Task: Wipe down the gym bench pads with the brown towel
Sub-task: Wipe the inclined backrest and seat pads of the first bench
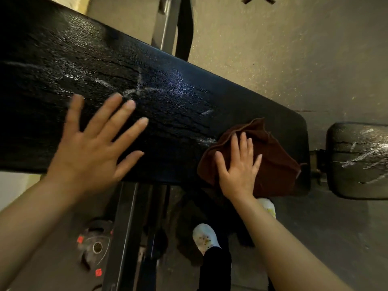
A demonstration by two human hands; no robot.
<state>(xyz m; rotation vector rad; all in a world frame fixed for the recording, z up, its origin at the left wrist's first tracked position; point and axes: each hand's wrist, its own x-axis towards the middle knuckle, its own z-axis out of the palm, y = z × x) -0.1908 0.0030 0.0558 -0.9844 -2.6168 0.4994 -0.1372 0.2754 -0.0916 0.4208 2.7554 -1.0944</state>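
Two black bench pads show: a long pad running across the view, cracked and streaked with white scuffs, and a shorter pad just past its right end, apart from it by a narrow gap. One brown towel lies bunched on the right end of the long pad, its lower edge hanging over the near side. Two bare hands are in view. The right hand lies flat on the towel with fingers straight and spread, pressing it against the pad. The left hand is spread wide with straight fingers over the middle of the long pad; whether its palm touches the surface cannot be told. Beneath the bench, a metal frame beam crosses down the view, one weight plate with red marks lies on the floor left of it, and two white shoes stand near the right forearm, one partly hidden behind it.
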